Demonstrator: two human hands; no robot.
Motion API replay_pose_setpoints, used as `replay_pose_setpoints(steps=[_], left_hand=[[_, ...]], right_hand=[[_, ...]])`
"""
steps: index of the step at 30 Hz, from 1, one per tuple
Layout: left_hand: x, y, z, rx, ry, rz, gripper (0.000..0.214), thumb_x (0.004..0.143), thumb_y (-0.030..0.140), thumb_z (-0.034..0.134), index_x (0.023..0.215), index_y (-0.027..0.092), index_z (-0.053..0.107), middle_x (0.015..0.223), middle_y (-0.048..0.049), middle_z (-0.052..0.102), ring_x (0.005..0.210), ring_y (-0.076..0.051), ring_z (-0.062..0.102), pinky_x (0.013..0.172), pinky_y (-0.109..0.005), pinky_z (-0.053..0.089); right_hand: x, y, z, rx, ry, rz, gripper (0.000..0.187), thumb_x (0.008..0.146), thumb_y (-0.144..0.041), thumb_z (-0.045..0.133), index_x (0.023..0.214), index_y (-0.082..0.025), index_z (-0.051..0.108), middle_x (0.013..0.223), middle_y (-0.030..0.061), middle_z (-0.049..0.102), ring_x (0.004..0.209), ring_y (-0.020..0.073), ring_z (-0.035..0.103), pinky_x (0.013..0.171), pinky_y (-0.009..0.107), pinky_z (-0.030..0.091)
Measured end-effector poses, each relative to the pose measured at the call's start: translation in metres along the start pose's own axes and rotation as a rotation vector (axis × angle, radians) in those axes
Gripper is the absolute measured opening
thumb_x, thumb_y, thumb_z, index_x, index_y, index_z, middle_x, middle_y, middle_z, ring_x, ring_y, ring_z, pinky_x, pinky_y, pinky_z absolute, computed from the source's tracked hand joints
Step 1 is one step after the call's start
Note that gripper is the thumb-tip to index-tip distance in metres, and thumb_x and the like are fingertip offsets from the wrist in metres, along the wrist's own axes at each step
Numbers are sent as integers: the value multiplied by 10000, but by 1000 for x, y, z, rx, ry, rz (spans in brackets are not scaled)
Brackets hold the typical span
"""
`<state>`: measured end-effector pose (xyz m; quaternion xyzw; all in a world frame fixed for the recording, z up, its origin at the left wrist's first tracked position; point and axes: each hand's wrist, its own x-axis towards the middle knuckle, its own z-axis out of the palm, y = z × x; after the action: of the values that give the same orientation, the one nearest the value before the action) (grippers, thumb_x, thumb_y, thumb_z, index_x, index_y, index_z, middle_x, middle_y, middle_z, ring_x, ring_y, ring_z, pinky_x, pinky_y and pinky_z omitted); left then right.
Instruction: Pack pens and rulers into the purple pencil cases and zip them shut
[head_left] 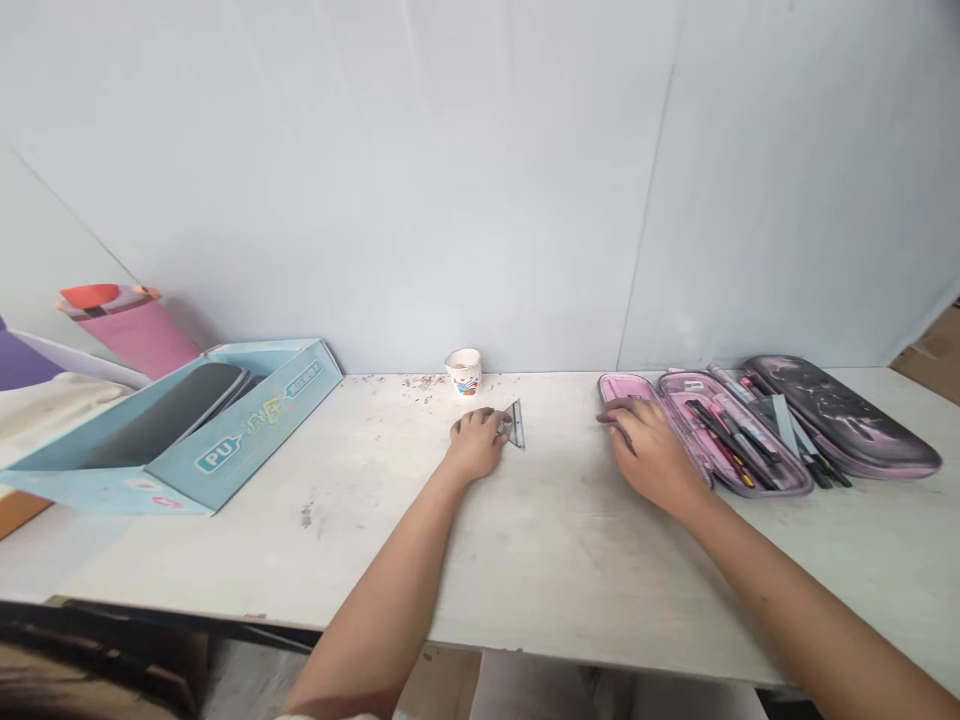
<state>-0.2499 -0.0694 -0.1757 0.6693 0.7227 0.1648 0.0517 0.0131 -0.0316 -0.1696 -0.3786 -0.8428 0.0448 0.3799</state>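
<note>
My left hand (476,443) lies on the white tabletop (570,560), its fingertips pinching the near corner of a small clear triangular set square (516,425). My right hand (650,452) rests with extended fingers over the edge of an open pink pencil case (739,435), touching its rim. That case holds several pens, pencils and drawing tools. Its black-and-pink marbled lid (840,415) lies open behind them on the right. A small printed paper cup (464,372) stands at the back edge, behind the set square.
A light-blue open cardboard box (225,435) holding a dark grey item sits at the left of the table. Pencil shavings (424,383) are scattered near the cup. A pale wall rises behind the table. A pink roll (131,330) stands beyond the box.
</note>
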Motion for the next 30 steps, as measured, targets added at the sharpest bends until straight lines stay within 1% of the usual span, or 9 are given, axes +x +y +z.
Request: replay_pose_setpoints(steps=[4, 8, 11, 14, 17, 20, 25, 27, 30], left_hand=[[-3, 1, 9, 35, 0, 22, 225, 797, 232, 460, 1007, 208, 536, 1222, -133, 469, 1155, -308, 392, 945, -545, 279], [-11, 3, 14, -17, 11, 20, 166, 762, 217, 519, 918, 158, 524, 1231, -180, 441, 1189, -323, 354, 963, -534, 271], [-16, 4, 16, -89, 21, 59, 175, 735, 198, 555, 897, 143, 517, 1274, -196, 390, 1220, -328, 327, 971, -501, 297], [-17, 8, 17, -164, 36, 120, 203, 716, 131, 546, 914, 124, 506, 1264, -204, 376, 1193, -308, 382, 965, -459, 340], [-19, 16, 16, -272, 71, 183, 197, 740, 126, 517, 934, 141, 490, 1214, -173, 399, 1145, -265, 447, 956, -419, 379], [-24, 26, 17, -352, 153, 272, 216, 784, 166, 496, 996, 161, 457, 1230, -150, 385, 1181, -243, 419, 982, -403, 373], [-30, 38, 20, -327, 127, 371, 211, 829, 173, 433, 1040, 175, 445, 1239, -123, 391, 1196, -215, 401, 1005, -384, 362], [-28, 45, 21, -292, 95, 395, 214, 826, 169, 433, 1038, 175, 459, 1212, -119, 413, 1167, -213, 424, 997, -378, 372], [-21, 67, 21, -212, 58, 461, 241, 831, 165, 412, 1063, 163, 476, 1227, -133, 411, 1147, -224, 437, 980, -384, 381]], right_hand=[[20, -36, 30, 0, -163, -55, 279, 830, -164, 365, 973, -166, 605, 1039, 96, 583, 1046, 216, 463, 925, 362, 363], [30, -56, 68, -60, -318, 48, 258, 836, -249, 419, 976, -151, 612, 1035, 127, 590, 1044, 242, 451, 889, 377, 366], [30, -62, 91, -118, -352, 144, 276, 809, -349, 489, 963, -158, 614, 1056, 143, 579, 1063, 271, 430, 853, 393, 371], [28, -66, 100, -123, -327, 211, 239, 786, -340, 520, 915, -161, 610, 1037, 134, 580, 1062, 265, 433, 836, 375, 373], [28, -65, 91, -70, -286, 267, 191, 794, -288, 497, 904, -161, 590, 983, 114, 606, 1000, 235, 491, 798, 334, 384], [29, -53, 64, 24, -211, 331, 189, 817, -278, 450, 932, -177, 561, 867, 75, 639, 821, 193, 565, 707, 295, 398], [18, -1, 12, -27, 99, 489, 274, 814, -325, 443, 1011, -157, 532, 923, 108, 648, 834, 217, 595, 705, 310, 413], [10, 21, -1, -65, 68, 537, 303, 809, -318, 451, 1035, -133, 530, 935, 127, 651, 858, 224, 602, 727, 314, 417], [0, 45, -18, -93, -108, 530, 282, 816, -300, 450, 1011, -128, 560, 913, 123, 666, 863, 219, 613, 754, 308, 412]])
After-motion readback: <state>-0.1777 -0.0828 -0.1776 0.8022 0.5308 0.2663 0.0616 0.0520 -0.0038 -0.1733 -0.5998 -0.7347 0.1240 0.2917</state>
